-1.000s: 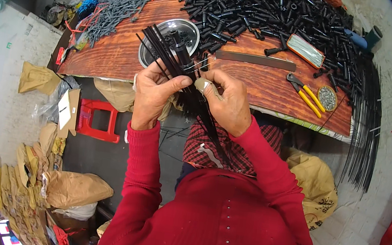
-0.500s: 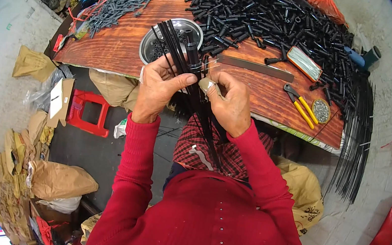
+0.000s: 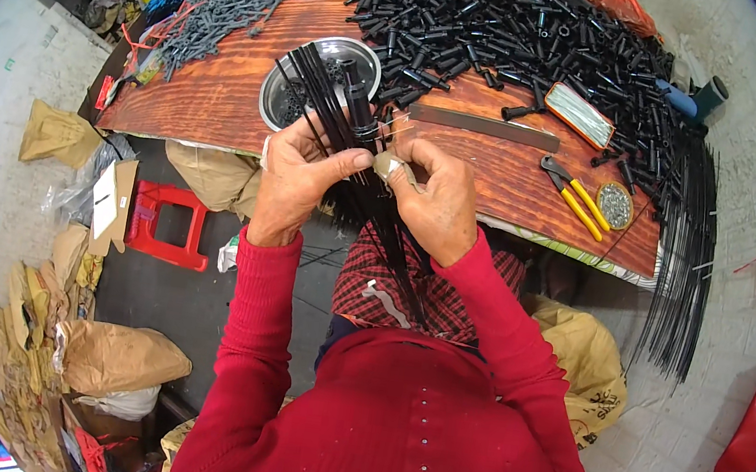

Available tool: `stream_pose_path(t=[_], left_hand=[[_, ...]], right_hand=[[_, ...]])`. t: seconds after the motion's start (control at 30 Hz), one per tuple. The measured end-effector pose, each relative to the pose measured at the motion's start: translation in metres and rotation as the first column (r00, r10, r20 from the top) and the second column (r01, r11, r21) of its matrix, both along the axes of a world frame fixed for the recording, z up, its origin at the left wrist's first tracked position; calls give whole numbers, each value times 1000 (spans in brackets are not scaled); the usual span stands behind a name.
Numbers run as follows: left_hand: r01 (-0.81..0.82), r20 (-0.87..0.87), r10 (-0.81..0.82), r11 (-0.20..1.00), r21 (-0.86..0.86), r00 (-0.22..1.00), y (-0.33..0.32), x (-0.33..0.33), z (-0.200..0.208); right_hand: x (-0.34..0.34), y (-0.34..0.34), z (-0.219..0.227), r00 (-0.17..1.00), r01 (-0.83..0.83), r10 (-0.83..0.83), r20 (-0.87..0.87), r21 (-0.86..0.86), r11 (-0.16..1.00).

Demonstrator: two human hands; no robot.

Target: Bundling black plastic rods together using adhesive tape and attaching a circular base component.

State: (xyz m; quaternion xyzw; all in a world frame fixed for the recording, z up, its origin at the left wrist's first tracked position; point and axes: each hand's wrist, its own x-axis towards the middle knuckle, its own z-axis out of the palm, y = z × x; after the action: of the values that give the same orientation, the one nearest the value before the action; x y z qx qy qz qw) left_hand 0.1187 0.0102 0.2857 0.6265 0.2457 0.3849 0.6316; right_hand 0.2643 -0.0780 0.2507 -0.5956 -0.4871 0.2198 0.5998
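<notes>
My left hand [image 3: 298, 172] is closed round a bundle of thin black rods [image 3: 322, 83] that fans upward and hangs down towards my lap. A black tubular piece with a ringed collar [image 3: 356, 98] stands up among the rods, just above my left thumb. Close against it on the right, my right hand [image 3: 439, 192] pinches at a thin wire [image 3: 397, 125] by the collar. A dull beige wrap [image 3: 395, 171] covers my right thumb. What lies between the right fingertips is partly hidden.
Behind the hands stands a metal bowl [image 3: 377, 70] of small dark parts. A large heap of black tubular parts [image 3: 513, 33] covers the table's back. A flat brown strip [image 3: 485, 127], yellow-handled pliers [image 3: 576, 198] and a dish of small metal bits [image 3: 613, 205] lie to the right.
The view has shifted slightly, and both hands appear a little further left and lower with the bundle. Their grip looks much the same.
</notes>
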Motion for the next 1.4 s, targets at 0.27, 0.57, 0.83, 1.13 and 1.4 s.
stream_pose_path(t=[0.27,0.57,0.83,1.13,1.4], left_hand=[[-15,17,16,999,-49,1000,0,2,-3],[-97,-8,97,995,-27,995,-1,8,0],[-84,-4,84,996,-18,996,1,5,-1],[-4,3,4,1000,-6,1000,6,3,-3],[11,-23,-11,1000,14,1000,6,3,-2]], right_hand=[[3,-6,6,999,-29,28,18,64,998],[-9,-9,10,937,124,-171,305,168,978],[1,-7,4,990,29,-45,131,123,992],[0,-7,6,994,29,-39,98,105,994],[2,-7,11,970,78,-89,227,58,995]])
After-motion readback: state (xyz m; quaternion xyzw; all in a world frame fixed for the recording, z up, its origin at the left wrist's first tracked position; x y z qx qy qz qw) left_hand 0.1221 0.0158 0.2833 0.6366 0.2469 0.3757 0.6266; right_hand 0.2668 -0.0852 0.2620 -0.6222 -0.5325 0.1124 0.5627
